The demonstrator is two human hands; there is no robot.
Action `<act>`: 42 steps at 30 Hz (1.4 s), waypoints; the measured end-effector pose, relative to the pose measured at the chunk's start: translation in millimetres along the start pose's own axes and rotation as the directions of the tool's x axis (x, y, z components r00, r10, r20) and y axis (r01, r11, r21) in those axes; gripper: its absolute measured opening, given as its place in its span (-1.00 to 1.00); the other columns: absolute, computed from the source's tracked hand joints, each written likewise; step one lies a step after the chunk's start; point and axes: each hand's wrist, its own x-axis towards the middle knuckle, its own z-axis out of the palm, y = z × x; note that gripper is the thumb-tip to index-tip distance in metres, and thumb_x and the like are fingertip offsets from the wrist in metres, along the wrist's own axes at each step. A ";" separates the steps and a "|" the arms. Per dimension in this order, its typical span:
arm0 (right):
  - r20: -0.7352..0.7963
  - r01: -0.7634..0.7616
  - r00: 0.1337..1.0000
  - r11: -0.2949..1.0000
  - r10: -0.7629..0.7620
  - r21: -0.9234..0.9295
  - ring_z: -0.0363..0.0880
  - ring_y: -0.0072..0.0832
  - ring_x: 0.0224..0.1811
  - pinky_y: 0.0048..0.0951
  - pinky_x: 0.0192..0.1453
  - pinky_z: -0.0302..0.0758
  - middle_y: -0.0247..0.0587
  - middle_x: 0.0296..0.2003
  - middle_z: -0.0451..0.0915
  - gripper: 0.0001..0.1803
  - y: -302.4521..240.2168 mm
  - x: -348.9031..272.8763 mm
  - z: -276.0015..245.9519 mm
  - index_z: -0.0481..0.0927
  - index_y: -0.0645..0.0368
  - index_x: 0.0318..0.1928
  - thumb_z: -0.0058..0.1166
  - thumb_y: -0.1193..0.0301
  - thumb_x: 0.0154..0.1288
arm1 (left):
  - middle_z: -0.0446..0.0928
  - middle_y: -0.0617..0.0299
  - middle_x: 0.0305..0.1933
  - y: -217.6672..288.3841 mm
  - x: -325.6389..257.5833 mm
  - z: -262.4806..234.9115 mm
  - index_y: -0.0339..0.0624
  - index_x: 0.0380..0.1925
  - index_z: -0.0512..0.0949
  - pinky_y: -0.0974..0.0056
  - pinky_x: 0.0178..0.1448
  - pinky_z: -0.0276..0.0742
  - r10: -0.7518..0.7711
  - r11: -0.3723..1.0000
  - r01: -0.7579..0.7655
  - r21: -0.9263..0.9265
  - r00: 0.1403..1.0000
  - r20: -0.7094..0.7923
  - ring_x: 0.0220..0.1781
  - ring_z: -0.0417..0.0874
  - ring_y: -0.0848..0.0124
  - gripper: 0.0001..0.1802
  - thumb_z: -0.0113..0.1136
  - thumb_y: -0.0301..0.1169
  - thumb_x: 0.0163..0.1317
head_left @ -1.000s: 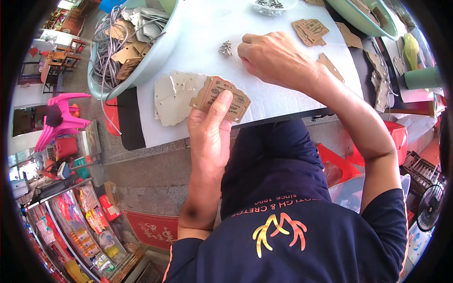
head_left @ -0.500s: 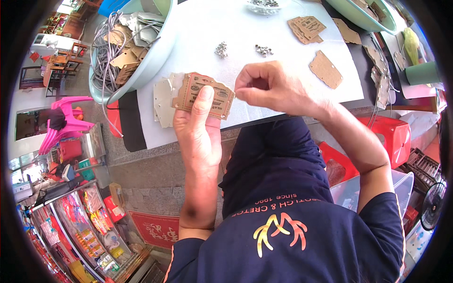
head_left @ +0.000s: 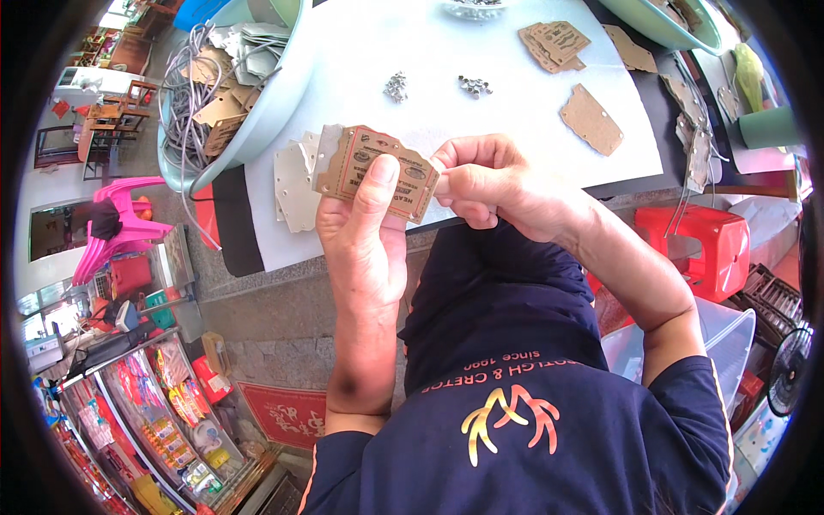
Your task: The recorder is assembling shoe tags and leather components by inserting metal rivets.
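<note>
My left hand (head_left: 360, 223) grips a brown printed cardboard tag (head_left: 403, 190), thumb flat across its face and the fingers behind it. A grey card (head_left: 327, 148) sticks out from behind the tag's left end. At the tag's right edge, my right hand (head_left: 493, 180) has thumb and forefinger pinched together. Whatever lies between those fingertips is too small to make out. Beyond the hands, two small piles of metal pieces, a left one (head_left: 396, 87) and a right one (head_left: 474, 87), lie on the white sheet (head_left: 360, 51).
Grey cards (head_left: 293, 184) lie left of my hands. A pale green basin (head_left: 287, 103) at the left holds grey cords and cards. More brown tags (head_left: 592, 120) lie at the right, below another basin (head_left: 678, 34). A red stool (head_left: 695, 249) stands beside the table.
My right hand has come down, its fingertips now at the tag's right edge, with more fingers curled below. The tag has tilted slightly and shifted a little to the right.
</note>
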 end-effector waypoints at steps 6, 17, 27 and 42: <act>0.002 -0.011 1.000 0.998 0.010 0.061 0.29 -0.72 -0.62 -0.67 -0.54 0.20 -0.42 -0.58 0.42 -0.86 0.2 -1.0 0.0 0.53 0.26 -0.30 0.11 0.42 0.26 | 0.57 0.28 -0.15 -0.5 -0.3 1.1 -0.19 -0.04 0.52 0.28 -0.06 0.51 0.007 1.000 -0.007 -0.001 1.000 -0.019 -0.15 0.58 0.47 -0.75 0.17 -0.44 0.29; -0.099 0.070 0.993 0.994 -0.061 0.084 0.29 -0.76 -0.61 -0.68 -0.55 0.24 -0.43 -0.54 0.43 -0.88 9.4 -3.5 6.1 0.52 0.23 -0.29 0.10 0.42 0.29 | 0.58 0.31 -0.12 -5.1 3.0 0.1 -0.19 -0.02 0.52 0.31 0.00 0.48 0.067 0.997 -0.067 0.026 0.998 -0.016 -0.12 0.56 0.52 -0.75 0.16 -0.45 0.30; -0.062 0.166 0.984 0.986 -0.167 -0.009 0.38 -0.72 -0.57 -0.67 -0.57 0.31 -0.39 -0.51 0.47 -0.84 10.9 -5.4 8.7 0.53 0.25 -0.21 0.10 0.40 0.33 | 0.56 0.31 -0.12 -4.1 -0.3 0.8 -0.20 -0.02 0.51 0.35 -0.02 0.47 0.098 0.994 -0.097 0.048 0.995 -0.022 -0.12 0.54 0.54 -0.75 0.15 -0.46 0.31; -0.090 0.204 0.973 0.976 -0.211 -0.080 0.47 -0.70 -0.52 -0.64 -0.49 0.47 -0.34 -0.34 0.52 -0.86 15.7 -4.7 7.8 0.52 0.25 -0.19 0.14 0.47 0.32 | 0.52 0.25 -0.11 -11.0 -2.9 7.2 -0.31 0.01 0.47 0.34 -0.01 0.48 0.303 0.924 -0.298 0.238 0.953 0.016 -0.12 0.53 0.52 -0.73 0.10 -0.47 0.33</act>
